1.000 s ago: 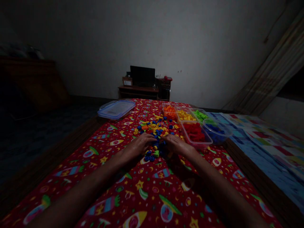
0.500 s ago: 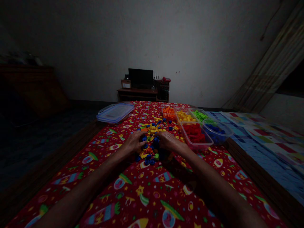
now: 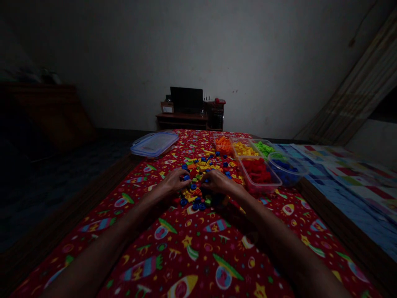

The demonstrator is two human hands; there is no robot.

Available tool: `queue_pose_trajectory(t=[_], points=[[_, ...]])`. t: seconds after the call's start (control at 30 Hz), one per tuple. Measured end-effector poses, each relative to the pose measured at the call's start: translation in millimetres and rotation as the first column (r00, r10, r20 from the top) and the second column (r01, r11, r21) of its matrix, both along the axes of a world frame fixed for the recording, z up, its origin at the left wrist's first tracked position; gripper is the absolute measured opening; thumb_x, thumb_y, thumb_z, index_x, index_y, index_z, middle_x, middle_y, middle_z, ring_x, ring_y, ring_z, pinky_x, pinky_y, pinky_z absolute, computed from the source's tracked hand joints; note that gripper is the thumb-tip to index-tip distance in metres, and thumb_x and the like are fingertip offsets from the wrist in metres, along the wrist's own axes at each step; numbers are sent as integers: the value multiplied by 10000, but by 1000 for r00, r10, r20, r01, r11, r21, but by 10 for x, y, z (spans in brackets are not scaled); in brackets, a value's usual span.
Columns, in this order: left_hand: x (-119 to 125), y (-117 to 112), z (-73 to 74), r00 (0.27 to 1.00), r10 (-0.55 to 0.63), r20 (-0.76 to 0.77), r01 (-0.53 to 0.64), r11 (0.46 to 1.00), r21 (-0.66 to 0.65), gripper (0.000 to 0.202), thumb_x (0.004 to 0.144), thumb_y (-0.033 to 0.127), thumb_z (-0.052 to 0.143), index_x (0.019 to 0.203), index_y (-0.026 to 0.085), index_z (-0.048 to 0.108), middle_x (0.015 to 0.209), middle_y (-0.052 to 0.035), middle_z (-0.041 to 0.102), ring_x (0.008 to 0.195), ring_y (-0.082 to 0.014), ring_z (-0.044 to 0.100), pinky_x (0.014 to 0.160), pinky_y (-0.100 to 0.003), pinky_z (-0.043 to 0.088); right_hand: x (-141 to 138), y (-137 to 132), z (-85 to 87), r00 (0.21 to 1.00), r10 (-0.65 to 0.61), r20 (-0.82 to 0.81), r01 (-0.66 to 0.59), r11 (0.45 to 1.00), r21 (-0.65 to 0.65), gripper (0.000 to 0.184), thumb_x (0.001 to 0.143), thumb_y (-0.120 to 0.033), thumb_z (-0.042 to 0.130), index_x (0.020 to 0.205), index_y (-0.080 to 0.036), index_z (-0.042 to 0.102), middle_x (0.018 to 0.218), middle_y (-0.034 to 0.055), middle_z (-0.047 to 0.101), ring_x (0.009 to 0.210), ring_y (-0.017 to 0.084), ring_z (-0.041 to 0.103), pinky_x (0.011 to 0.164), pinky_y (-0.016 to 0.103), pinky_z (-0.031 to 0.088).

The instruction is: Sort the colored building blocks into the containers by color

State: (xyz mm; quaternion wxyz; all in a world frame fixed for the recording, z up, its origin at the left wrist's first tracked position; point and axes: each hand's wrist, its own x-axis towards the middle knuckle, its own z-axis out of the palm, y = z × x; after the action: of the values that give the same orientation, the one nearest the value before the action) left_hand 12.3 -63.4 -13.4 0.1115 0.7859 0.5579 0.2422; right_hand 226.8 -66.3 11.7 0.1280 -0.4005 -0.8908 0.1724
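A loose pile of small toy building blocks [image 3: 203,167] in yellow, blue, orange and green lies on the red patterned cloth. My left hand [image 3: 175,181] is at the pile's left side, thumb and fingers closed around a blue building block [image 3: 186,178]. Facing it from the right, my right hand [image 3: 215,181] has its fingers curled down into the pile. A bit of blue shows at those fingertips, but the piece is mostly hidden in shadow. Round blue pieces [image 3: 202,206] lie at the near edge of the pile, below both hands.
Right of the pile stand clear containers of sorted blocks: orange [image 3: 223,145], yellow [image 3: 245,149], green [image 3: 264,148], red [image 3: 257,170] and a round tub of blue [image 3: 283,167]. Blue-rimmed lids [image 3: 155,143] lie at the far left. A bed [image 3: 341,178] adjoins the right side.
The view has shifted slightly. My left hand has drawn a little left, away from the pile's middle, with a blue block. My right hand's fingers have curled in more.
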Motion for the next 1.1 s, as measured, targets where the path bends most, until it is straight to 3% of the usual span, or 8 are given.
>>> queue_pose_trajectory(t=[0.1, 0.27, 0.4, 0.57, 0.7, 0.8, 0.97, 1.1], points=[[29, -68, 71, 998, -53, -23, 54, 998, 12, 292, 772, 378, 512, 933, 191, 665, 814, -31, 659, 728, -180, 609, 668, -266, 483, 126, 31, 55, 999, -19, -36, 18, 999, -35, 262, 782, -172, 596, 1010, -120, 715, 861, 59, 705, 742, 141, 618, 643, 201, 399], [122, -188, 39, 938, -270, -217, 291, 954, 72, 256, 810, 292, 526, 1019, 216, 652, 967, -62, 595, 854, -186, 579, 753, -276, 464, 146, -13, 60, 998, 60, 22, -61, 998, 31, 289, 800, -143, 563, 1063, -157, 683, 985, 71, 701, 841, 157, 629, 710, 220, 413], [178, -279, 17, 899, -240, -366, 268, 963, 28, 210, 807, 219, 527, 977, 211, 649, 914, -57, 538, 769, -174, 555, 656, -257, 447, 14, -169, 49, 972, 93, 218, -117, 988, 102, 282, 857, -234, 549, 1110, -157, 646, 1024, 131, 688, 924, 205, 636, 762, 266, 426], [107, -222, -35, 936, -235, -263, 257, 965, 52, 118, 801, 187, 531, 896, 181, 600, 917, -54, 546, 772, -169, 557, 684, -263, 452, -106, -277, 17, 924, 28, 382, -91, 985, 150, 301, 881, -349, 518, 1054, -139, 647, 1011, 152, 679, 932, 235, 633, 761, 287, 439], [5, -126, -61, 943, -309, -123, 318, 946, 66, 140, 803, 253, 555, 916, 183, 597, 925, -54, 588, 837, -180, 570, 761, -274, 454, -125, -255, -120, 947, 28, 320, -97, 975, 201, 279, 878, -296, 505, 1071, -136, 627, 1001, 140, 672, 914, 217, 623, 765, 281, 443], [0, -143, 36, 941, -317, -115, 318, 948, -13, 158, 776, 287, 572, 892, 190, 617, 890, -38, 626, 830, -181, 584, 759, -263, 451, -104, -199, -225, 968, 94, 231, -144, 967, 208, 287, 827, -212, 569, 1096, -128, 623, 982, 120, 670, 928, 199, 607, 793, 269, 432], [153, -311, 220, 919, -378, -111, 363, 922, -132, 173, 744, 314, 602, 879, 212, 641, 857, -9, 658, 770, -174, 599, 701, -238, 447, -20, -67, -201, 994, 111, 11, -112, 992, 57, 343, 750, -144, 635, 1092, -150, 654, 890, 59, 679, 843, 160, 611, 725, 233, 433], [245, -345, 156, 901, -417, -120, 403, 907, -123, 140, 747, 316, 621, 833, 207, 631, 831, -10, 651, 753, -171, 599, 700, -242, 448, 90, 51, -121, 982, -47, -184, -8, 958, -288, 265, 728, -187, 650, 989, -161, 684, 685, -24, 627, 641, 111, 586, 601, 203, 434]])
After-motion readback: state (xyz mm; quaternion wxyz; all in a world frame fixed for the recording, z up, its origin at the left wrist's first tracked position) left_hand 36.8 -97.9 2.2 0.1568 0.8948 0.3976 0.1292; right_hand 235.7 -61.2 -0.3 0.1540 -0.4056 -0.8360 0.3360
